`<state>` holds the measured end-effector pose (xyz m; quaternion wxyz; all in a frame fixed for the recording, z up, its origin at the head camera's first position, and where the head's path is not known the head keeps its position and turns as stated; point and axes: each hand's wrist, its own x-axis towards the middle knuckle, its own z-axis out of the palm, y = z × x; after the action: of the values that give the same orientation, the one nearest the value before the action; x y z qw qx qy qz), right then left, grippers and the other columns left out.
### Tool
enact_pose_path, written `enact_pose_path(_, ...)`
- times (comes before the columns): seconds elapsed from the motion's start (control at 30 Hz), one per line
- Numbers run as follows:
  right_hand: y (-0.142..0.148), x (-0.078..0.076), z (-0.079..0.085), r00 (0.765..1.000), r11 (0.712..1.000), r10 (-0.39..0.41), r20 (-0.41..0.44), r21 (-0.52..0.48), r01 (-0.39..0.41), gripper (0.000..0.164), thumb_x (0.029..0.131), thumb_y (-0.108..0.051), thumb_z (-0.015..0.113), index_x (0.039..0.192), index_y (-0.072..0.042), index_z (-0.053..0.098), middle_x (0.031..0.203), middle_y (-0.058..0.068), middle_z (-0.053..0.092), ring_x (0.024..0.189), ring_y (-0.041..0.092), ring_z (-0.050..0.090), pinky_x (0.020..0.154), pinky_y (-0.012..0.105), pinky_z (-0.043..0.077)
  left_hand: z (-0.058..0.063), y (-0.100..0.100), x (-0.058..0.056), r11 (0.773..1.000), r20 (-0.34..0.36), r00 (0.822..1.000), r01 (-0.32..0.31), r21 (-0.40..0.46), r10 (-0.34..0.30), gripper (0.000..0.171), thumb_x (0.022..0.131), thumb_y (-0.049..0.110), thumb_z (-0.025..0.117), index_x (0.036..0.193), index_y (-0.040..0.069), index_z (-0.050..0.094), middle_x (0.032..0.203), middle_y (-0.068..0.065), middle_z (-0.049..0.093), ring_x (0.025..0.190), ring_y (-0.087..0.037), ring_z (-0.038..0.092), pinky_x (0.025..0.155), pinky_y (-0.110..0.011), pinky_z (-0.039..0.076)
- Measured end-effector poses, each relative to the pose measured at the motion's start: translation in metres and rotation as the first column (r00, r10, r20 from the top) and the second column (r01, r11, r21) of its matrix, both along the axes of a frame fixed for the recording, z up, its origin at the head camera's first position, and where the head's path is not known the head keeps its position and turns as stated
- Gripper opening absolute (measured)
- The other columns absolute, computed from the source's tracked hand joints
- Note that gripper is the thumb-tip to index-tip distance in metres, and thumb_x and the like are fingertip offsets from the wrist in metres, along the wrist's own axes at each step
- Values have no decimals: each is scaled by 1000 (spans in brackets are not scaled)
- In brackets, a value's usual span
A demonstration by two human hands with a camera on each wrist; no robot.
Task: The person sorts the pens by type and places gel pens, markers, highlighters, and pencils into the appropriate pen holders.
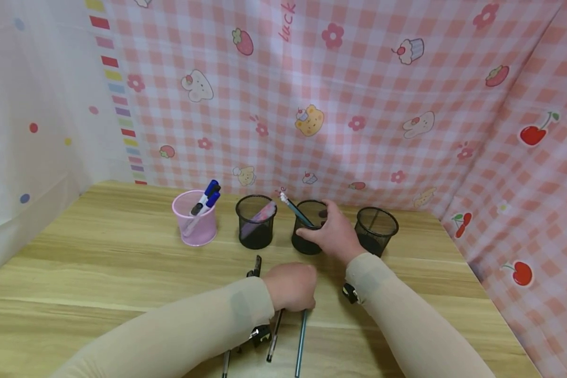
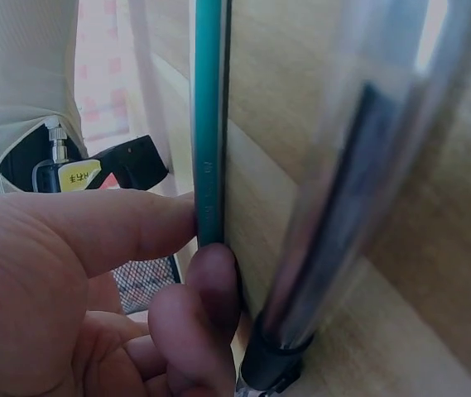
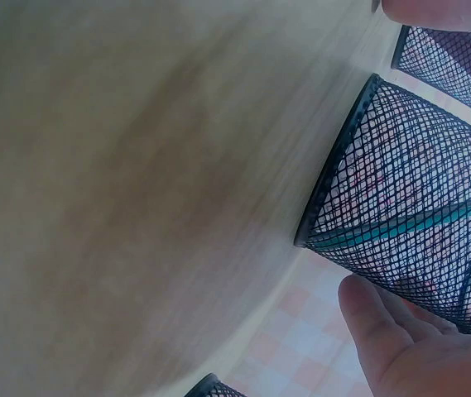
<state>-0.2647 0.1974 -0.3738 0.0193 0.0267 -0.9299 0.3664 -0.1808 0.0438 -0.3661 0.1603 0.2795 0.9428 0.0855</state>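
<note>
My left hand (image 1: 293, 286) is low over the table, pinching a teal pencil (image 2: 208, 124) between thumb and fingertips. In the head view this pencil (image 1: 301, 344) runs toward the front edge. Beside it lies a clear-barrelled pen with a black end (image 1: 274, 338). My right hand (image 1: 333, 233) is spread around a black mesh pen holder (image 1: 304, 244). In the right wrist view, the fingers (image 3: 376, 327) lie along the holder's mesh wall (image 3: 409, 190), while the thumb appears apart from it. Another teal pencil (image 1: 296, 211), with a whitish top, leans inside.
To the left stand a pink holder (image 1: 199, 231) with several blue- and black-capped markers and a black mesh holder (image 1: 256, 241) containing something pinkish-purple. Another mesh holder (image 1: 377, 223) is at right. More pens (image 1: 226, 362) lie around my left forearm. Checked cloth (image 1: 283, 105) hangs behind.
</note>
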Motion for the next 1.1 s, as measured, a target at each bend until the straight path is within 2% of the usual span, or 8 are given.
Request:
enact_pose_path(0.2, 0, 1, 0, 1000, 1000, 4, 2, -3, -3, 109, 84, -53, 85, 165, -11, 25, 156, 19, 50, 137, 39, 56, 110, 57, 50, 0, 1, -1, 1000, 12, 1000, 7, 9, -7, 21, 90, 21, 77, 79, 17, 60, 70, 3, 54, 60, -15, 49, 53, -30, 41)
enact_pose_path(0.47, 0, 1, 0, 1000, 1000, 9, -8, -8, -9, 107, 85, -50, 85, 164, -10, 26, 153, 19, 53, 135, 39, 58, 109, 57, 51, 0, 3, -3, 1000, 3, 1000, 28, -6, -28, 16, 87, 20, 78, 92, 15, 64, 75, 3, 58, 62, -16, 50, 54, -30, 41)
enact_pose_path(0.67, 0, 1, 0, 1000, 1000, 5, 1, -8, -5, 107, 85, -51, 85, 165, -13, 25, 153, 18, 54, 133, 38, 59, 107, 56, 52, -1, 4, -3, 999, -25, 998, 49, -16, -50, 34, 85, 21, 78, 118, 13, 70, 85, 4, 65, 69, -16, 53, 60, -29, 46)
enact_pose_path(0.9, 0, 2, 0, 1000, 1000, 10, -2, -16, -10, 106, 85, -51, 85, 165, -13, 25, 151, 18, 55, 129, 38, 61, 104, 56, 53, -2, 6, -2, 999, -33, 998, 51, -10, -52, 33, 83, 20, 79, 114, 17, 69, 89, 6, 70, 73, -15, 57, 66, -29, 49)
enact_pose_path(1.1, -1, 2, 0, 1000, 1000, 11, 1, -14, -11, 106, 86, -50, 85, 165, -12, 25, 151, 18, 55, 129, 38, 61, 104, 55, 54, -2, 7, -2, 999, -47, 998, 51, -1, -51, 41, 80, 19, 80, 119, 18, 68, 95, 6, 73, 76, -14, 59, 68, -29, 51)
